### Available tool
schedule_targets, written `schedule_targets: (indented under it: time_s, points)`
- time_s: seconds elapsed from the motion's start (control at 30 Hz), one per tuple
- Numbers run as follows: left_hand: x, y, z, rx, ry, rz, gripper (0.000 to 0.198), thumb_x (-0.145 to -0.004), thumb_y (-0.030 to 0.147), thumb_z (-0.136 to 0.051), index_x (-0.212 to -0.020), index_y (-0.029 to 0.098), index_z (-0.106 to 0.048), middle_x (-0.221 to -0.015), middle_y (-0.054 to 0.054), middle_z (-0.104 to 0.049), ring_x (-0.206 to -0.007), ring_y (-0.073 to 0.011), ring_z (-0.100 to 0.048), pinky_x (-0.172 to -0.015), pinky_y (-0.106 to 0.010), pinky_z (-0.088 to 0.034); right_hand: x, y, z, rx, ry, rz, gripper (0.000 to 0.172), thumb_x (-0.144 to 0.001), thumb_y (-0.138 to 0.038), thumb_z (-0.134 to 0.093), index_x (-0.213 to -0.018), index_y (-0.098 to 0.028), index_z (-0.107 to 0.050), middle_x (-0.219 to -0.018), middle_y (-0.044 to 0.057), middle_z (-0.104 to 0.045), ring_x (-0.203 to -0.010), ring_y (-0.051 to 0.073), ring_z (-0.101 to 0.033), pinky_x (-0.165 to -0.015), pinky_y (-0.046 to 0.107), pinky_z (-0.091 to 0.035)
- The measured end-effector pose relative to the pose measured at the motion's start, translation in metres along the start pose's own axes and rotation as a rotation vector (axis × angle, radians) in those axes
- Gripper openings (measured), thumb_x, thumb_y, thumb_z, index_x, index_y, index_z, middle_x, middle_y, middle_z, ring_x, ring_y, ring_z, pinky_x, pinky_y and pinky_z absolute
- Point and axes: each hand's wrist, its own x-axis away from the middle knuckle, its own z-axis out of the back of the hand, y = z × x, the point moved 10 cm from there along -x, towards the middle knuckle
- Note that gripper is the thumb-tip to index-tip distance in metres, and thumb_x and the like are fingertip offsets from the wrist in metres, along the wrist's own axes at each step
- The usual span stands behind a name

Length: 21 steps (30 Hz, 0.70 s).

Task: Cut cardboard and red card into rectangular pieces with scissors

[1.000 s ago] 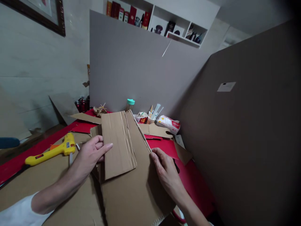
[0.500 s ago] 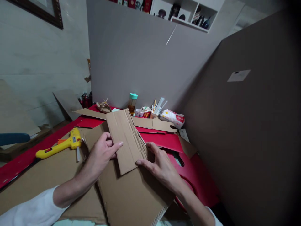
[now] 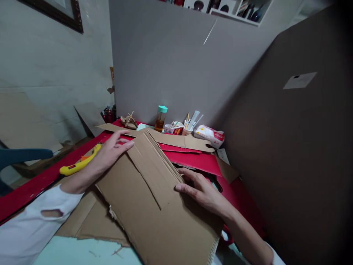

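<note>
A folded cardboard strip [image 3: 157, 171], layered along its right edge, lies slantwise on a larger cardboard sheet [image 3: 149, 224]. My right hand [image 3: 200, 189] grips the strip's right edge, thumb at the near corner and fingers along the layered side. At the upper left, my left hand [image 3: 114, 147] has its fingers apart, with the thumb tip by the strip's far left corner. It holds nothing that I can see. Behind the left forearm is a yellow glue gun [image 3: 79, 165], its front part hidden by that hand and wrist.
A long cardboard piece [image 3: 168, 138] crosses the red table surface [image 3: 190, 162]. Behind it stand a teal-lidded bottle [image 3: 160, 119], a paper bowl [image 3: 175, 129], a cup of sticks [image 3: 188, 129] and a tissue pack [image 3: 209, 135]. Grey panels rise behind and to the right.
My left hand has let go of the strip's left edge and moved up and left. The strip now lies flatter on the sheet, which has turned and shifted right. The view has shifted slightly.
</note>
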Motion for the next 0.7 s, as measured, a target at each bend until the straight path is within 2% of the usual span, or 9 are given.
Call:
schedule_targets:
  time_s: [0.07, 0.13, 0.3, 0.47, 0.57, 0.63, 0.7]
  points:
    - [0.003, -0.008, -0.014, 0.007, -0.132, 0.069, 0.048, -0.068, 0.039, -0.08, -0.112, 0.024, -0.07, -0.108, -0.008, -0.073, -0.102, -0.0309, -0.067, -0.077, -0.035, -0.055, 0.0, 0.004, -0.001, -0.017, -0.025, 0.0, 0.048, -0.089, -0.045, -0.066, -0.133, -0.025, -0.064, -0.125, 0.01, -0.07, -0.113, 0.032, -0.064, -0.095, 0.045, -0.048]
    - [0.008, -0.013, -0.025, 0.041, -0.206, 0.105, 0.05, -0.071, 0.037, -0.079, -0.118, 0.026, -0.07, -0.116, -0.008, -0.074, -0.106, -0.0293, -0.068, -0.08, -0.033, -0.056, 0.0, 0.008, -0.003, -0.042, -0.043, 0.007, 0.045, -0.091, -0.042, -0.064, -0.133, -0.026, -0.064, -0.127, 0.008, -0.069, -0.111, 0.03, -0.066, -0.093, 0.042, -0.05]
    - [0.016, -0.02, -0.038, 0.122, -0.264, 0.149, 0.055, -0.075, 0.031, -0.077, -0.129, 0.027, -0.065, -0.128, -0.008, -0.071, -0.116, -0.0263, -0.066, -0.09, -0.031, -0.055, -0.003, 0.019, 0.003, -0.067, 0.027, -0.007, 0.036, -0.093, -0.034, -0.059, -0.127, -0.023, -0.066, -0.124, 0.008, -0.071, -0.113, 0.027, -0.067, -0.096, 0.042, -0.05]
    - [0.015, -0.027, -0.04, 0.147, -0.316, 0.162, 0.068, -0.073, 0.032, -0.079, -0.137, 0.027, -0.058, -0.134, -0.012, -0.067, -0.119, -0.0315, -0.065, -0.093, -0.04, -0.057, -0.002, 0.023, 0.007, -0.06, 0.137, -0.006, 0.027, -0.09, -0.028, -0.059, -0.114, -0.019, -0.068, -0.112, 0.01, -0.075, -0.104, 0.026, -0.07, -0.09, 0.039, -0.054]
    - [0.015, -0.026, -0.04, 0.128, -0.324, 0.124, 0.075, -0.068, 0.032, -0.082, -0.139, 0.03, -0.057, -0.141, -0.011, -0.062, -0.131, -0.0339, -0.055, -0.105, -0.045, -0.048, 0.003, 0.022, 0.015, -0.02, 0.211, -0.001, 0.027, -0.09, -0.028, -0.057, -0.112, -0.016, -0.067, -0.111, 0.012, -0.075, -0.103, 0.027, -0.07, -0.088, 0.04, -0.055]
    - [0.016, -0.023, -0.041, 0.109, -0.325, 0.097, 0.082, -0.064, 0.032, -0.085, -0.141, 0.03, -0.056, -0.138, -0.01, -0.064, -0.136, -0.0343, -0.05, -0.113, -0.047, -0.038, 0.009, 0.02, 0.022, 0.015, 0.251, 0.011, 0.029, -0.091, -0.026, -0.054, -0.114, -0.015, -0.067, -0.115, 0.013, -0.073, -0.106, 0.027, -0.069, -0.09, 0.041, -0.054]
    - [0.018, -0.019, -0.042, 0.093, -0.328, 0.078, 0.084, -0.064, 0.034, -0.085, -0.143, 0.031, -0.053, -0.136, -0.008, -0.066, -0.137, -0.0348, -0.047, -0.115, -0.048, -0.034, 0.015, 0.012, 0.027, 0.095, 0.281, 0.06, 0.032, -0.093, -0.022, -0.05, -0.119, -0.015, -0.067, -0.118, 0.012, -0.073, -0.107, 0.026, -0.069, -0.091, 0.04, -0.054]
